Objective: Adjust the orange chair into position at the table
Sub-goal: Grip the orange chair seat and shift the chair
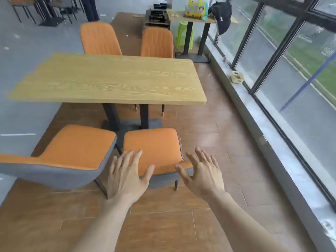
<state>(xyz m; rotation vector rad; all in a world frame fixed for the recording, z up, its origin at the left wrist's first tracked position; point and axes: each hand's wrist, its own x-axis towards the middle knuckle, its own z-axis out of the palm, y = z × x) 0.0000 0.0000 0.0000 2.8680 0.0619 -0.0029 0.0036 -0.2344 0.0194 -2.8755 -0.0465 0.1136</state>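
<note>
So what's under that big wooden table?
Under the wooden table stand two black posts on a flat black base, plus the thin legs of the far orange chairs. The tabletop hides those chairs' seats and most of the floor beneath.

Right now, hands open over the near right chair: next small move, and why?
Probably lower both hands onto the chair back and grip it. The left hand and right hand hover spread and hold nothing, and the orange chair sits clear of the table, not tucked under.
</note>
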